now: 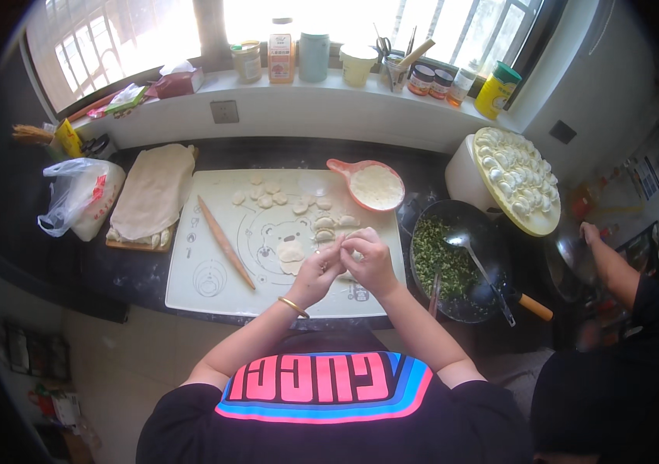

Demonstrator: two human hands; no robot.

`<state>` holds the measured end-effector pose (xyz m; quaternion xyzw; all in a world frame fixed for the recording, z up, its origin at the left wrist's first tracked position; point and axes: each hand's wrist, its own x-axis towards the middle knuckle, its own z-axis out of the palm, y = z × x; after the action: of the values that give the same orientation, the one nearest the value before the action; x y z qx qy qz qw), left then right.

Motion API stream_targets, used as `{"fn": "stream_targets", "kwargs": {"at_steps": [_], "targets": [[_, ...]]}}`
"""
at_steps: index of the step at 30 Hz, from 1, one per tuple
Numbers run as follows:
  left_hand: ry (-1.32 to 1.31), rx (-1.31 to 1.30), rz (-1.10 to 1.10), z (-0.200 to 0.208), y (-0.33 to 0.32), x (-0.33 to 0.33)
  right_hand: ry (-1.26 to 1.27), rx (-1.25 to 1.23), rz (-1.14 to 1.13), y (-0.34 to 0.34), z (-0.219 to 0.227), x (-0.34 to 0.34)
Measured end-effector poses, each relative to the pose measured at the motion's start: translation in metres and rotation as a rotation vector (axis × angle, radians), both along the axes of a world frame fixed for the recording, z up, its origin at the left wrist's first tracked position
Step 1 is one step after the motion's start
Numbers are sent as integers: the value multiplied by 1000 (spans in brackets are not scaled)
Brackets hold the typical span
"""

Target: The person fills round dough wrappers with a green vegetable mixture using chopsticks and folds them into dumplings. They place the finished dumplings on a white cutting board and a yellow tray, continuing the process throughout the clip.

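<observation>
Above the pale printed mat (190, 298), my left hand (320, 272) and my right hand (368, 261) meet, fingers pinched together around a dumpling that they almost wholly hide. Several finished dumplings (324, 224) lie just beyond my fingers. Flat round wrappers (291, 254) rest to the left of my left hand, partly overlapping. Small dough pieces (266, 199) are scattered toward the mat's far side. A wooden rolling pin (225, 243) lies slanted on the mat's left half. At its far right corner sits a red-rimmed bowl (374, 187) of white flour.
Right of the mat stands a dark pan (461, 301) of chopped green filling, with a metal spoon (480, 267). Behind it, a dumpling-covered tray (530, 224) tops a white container. A cloth-like sheet covers a board (140, 238) at left. Another person's arm (612, 267) reaches in at right.
</observation>
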<state>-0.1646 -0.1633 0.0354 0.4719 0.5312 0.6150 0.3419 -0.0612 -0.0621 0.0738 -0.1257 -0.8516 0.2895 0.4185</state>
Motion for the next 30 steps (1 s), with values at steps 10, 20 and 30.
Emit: {"fn": "stream_targets", "kwargs": {"at_steps": [10, 20, 30], "targets": [[22, -102, -82, 7, -2, -2, -72, -98, -32, 6, -7, 3], [-457, -196, -246, 6, -5, -5, -165, -297, -112, 0, -13, 11], [-801, -495, -238, -41, 2, -23, -155, -616, -373, -9, -91, 26]]}}
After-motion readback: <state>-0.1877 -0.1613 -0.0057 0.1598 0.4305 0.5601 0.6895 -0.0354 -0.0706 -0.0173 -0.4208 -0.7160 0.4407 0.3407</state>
